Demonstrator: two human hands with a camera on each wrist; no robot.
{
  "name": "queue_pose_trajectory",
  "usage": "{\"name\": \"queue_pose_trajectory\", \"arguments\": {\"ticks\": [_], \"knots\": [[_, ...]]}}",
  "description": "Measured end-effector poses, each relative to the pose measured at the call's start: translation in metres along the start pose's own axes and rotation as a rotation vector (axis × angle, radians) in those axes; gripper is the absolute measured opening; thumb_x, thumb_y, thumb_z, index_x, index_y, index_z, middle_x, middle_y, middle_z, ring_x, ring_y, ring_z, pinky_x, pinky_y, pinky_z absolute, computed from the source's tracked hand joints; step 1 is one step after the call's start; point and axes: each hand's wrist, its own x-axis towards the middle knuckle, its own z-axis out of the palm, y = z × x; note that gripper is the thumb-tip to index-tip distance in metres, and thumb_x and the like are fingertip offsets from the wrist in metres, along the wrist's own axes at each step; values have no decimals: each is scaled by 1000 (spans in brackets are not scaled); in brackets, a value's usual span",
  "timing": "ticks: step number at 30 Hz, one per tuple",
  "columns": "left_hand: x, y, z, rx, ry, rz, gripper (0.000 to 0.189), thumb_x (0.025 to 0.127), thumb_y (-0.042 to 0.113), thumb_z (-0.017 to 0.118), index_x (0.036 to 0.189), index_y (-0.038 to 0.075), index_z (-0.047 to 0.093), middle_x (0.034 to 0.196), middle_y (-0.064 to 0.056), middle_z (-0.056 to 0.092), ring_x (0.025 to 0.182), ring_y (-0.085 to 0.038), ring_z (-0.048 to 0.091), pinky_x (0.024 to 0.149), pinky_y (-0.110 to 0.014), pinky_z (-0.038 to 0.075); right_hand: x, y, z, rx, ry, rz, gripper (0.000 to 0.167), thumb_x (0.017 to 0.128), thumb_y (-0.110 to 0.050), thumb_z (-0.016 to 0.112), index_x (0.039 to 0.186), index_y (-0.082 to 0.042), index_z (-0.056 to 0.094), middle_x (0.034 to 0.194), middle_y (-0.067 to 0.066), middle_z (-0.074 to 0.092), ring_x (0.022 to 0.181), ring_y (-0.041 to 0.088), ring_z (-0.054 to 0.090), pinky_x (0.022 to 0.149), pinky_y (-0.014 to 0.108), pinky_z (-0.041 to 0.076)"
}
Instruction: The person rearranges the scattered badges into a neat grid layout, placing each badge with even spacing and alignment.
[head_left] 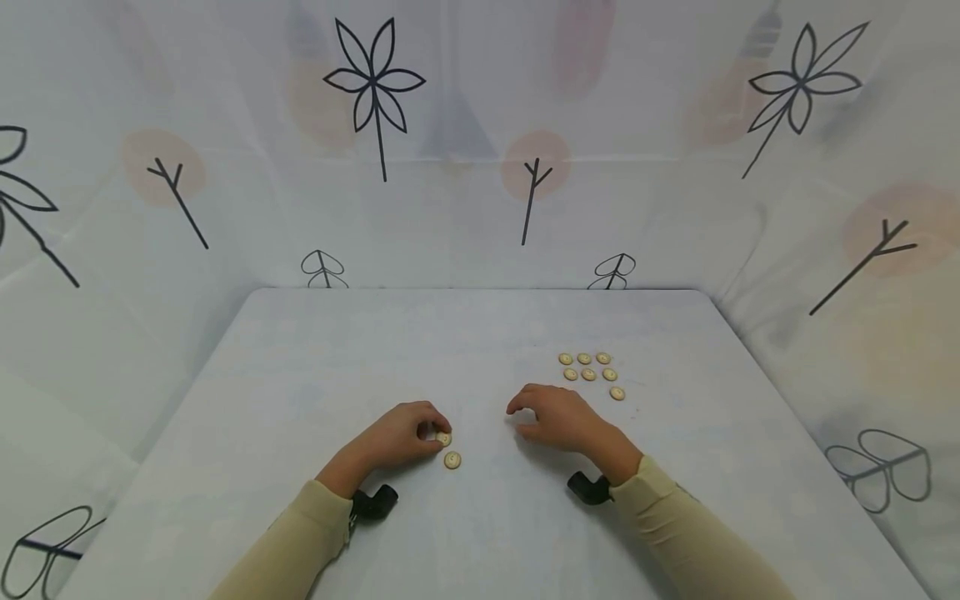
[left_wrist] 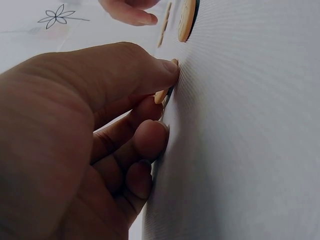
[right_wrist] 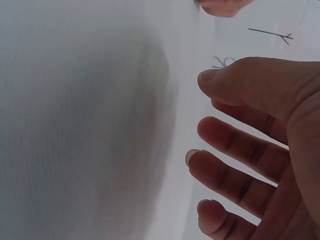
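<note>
My left hand (head_left: 405, 435) pinches a round cream wooden button (head_left: 445, 438) at the table surface, between thumb and forefinger. In the left wrist view that button (left_wrist: 161, 96) is partly covered by the thumb. Just in front of the thumb, nearer me, lies a second button (head_left: 452, 460), apart from the hand. My right hand (head_left: 561, 417) hovers over the table to the right, its fingers loosely bent and apart from the thumb. Nothing is in its grasp in the right wrist view, where the hand (right_wrist: 250, 150) shows a gap between thumb and fingers.
Beyond the right hand, several like buttons (head_left: 588, 375) lie in two short rows with one more below at the right. The white table (head_left: 360, 342) has its back edge against a patterned cloth (head_left: 465, 208). A small black camera sits at each wrist.
</note>
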Motion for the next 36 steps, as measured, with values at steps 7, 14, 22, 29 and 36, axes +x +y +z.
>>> {"name": "queue_pose_trajectory", "arguments": {"ticks": [7, 14, 22, 29, 36], "knots": [[-1, 4, -2, -15, -9, -13, 15, 88, 23, 70, 103, 22, 71, 91, 14, 59, 78, -6, 52, 70, -23, 45, 4, -11, 2, -9, -20, -37, 21, 86, -24, 69, 106, -28, 72, 108, -11, 65, 101, 10, 61, 85, 34, 50], [-1, 4, -3, -24, -11, -23, 15, 88, 24, 70, 103, 22, 71, 90, 14, 59, 78, -7, 52, 70, -23, 45, 8, -20, 4, -11, -20, -96, 22, 86, -24, 69, 107, -27, 71, 110, -10, 66, 102, 11, 62, 86, 35, 51], [0, 3, -3, -29, -14, -24, 15, 88, 24, 70, 103, 22, 71, 90, 14, 59, 78, -6, 52, 71, -23, 45, 15, -33, 7, -28, -46, -128, 22, 87, -27, 69, 109, -27, 71, 111, -10, 66, 104, 12, 63, 87, 36, 51], [-1, 5, -4, -33, -12, -12, 15, 88, 21, 70, 103, 21, 71, 92, 13, 60, 79, -7, 52, 72, -23, 45, 18, -43, 9, -23, -68, -159, 22, 87, -27, 69, 109, -27, 71, 110, -10, 66, 100, 10, 62, 83, 34, 51], [-1, 5, -4, -22, -15, -9, 16, 89, 22, 70, 105, 19, 71, 93, 12, 61, 78, -7, 52, 71, -23, 45, 19, -51, 12, -29, -97, -172, 23, 87, -27, 69, 110, -28, 71, 113, -11, 66, 101, 10, 63, 83, 35, 51]]}}
